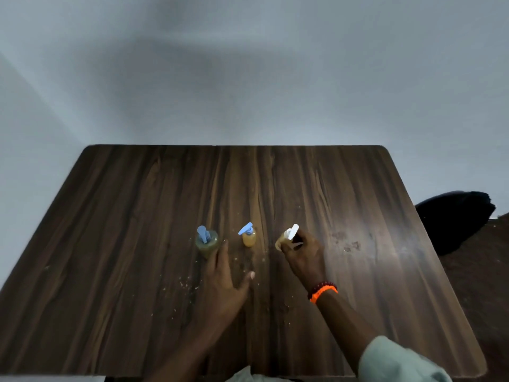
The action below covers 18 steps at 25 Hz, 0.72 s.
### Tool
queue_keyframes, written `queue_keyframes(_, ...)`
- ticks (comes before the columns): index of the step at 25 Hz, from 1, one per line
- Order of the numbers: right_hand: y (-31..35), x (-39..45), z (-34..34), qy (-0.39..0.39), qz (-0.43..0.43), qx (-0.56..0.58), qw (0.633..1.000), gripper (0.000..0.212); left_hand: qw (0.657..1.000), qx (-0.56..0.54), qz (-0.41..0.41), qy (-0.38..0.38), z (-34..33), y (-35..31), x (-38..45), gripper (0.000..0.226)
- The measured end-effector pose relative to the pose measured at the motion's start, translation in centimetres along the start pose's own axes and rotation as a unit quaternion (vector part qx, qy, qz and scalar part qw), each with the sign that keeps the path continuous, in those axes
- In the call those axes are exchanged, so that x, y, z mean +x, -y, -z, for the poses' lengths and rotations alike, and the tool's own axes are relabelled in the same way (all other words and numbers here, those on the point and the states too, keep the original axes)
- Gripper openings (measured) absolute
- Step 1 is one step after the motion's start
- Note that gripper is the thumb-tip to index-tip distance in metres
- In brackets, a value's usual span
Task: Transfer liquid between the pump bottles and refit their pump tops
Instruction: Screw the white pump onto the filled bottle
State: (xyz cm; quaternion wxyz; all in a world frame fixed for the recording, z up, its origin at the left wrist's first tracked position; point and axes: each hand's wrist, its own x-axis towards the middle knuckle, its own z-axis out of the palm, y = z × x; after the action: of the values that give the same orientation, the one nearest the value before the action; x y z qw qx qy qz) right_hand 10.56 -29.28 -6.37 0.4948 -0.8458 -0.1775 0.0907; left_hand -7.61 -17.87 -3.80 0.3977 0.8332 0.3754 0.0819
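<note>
Three small pump bottles stand in a row on the dark wooden table [137, 244], all with their pump tops on. The left bottle [207, 243] holds greenish liquid under a blue pump. The middle bottle [249, 236] holds amber liquid under a blue pump. The right bottle [283, 238] has a white pump [292, 231], and my right hand [301, 255] is wrapped around its body. My left hand [224, 279] lies open with fingers spread, its fingertips just touching the left bottle's near side.
Small crumbs and pale smears dot the table around the bottles and to the right. A dark bag or cloth [454, 219] sits beyond the table's right edge. A grey wall rises behind the far edge.
</note>
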Motion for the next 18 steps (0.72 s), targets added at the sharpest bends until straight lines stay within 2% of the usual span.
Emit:
queue_keyframes(4, -3.7, 3.5, -2.4, 0.046, -0.02, -0.045, 0.998, 0.021, 0.997, 0.025, 0.069, -0.001, -0.4, 3.0, 0.5, 0.068)
queue_keyframes(8, -4.6, 4.7, -3.2, 0.082, -0.006, -0.061, 0.995, 0.012, 0.99, 0.035, 0.133, -0.015, 0.4, 4.6, 3.0, 0.042)
queue_keyframes(10, -4.6, 4.9, -3.2, 0.093, -0.006, -0.066, 0.993, 0.011, 0.987, 0.017, 0.159, -0.036, 0.8, 5.6, 4.7, 0.05)
queue_keyframes(13, -4.7, 4.8, -3.0, 0.103, -0.018, -0.068, 0.992, 0.022, 0.986, -0.013, 0.156, -0.061, 1.0, 6.1, 6.8, 0.066)
queue_keyframes(18, -5.3, 4.8, -3.2, 0.122, -0.058, -0.082, 0.987, 0.043, 0.986, -0.018, 0.16, -0.047, 0.9, 7.0, 9.3, 0.053)
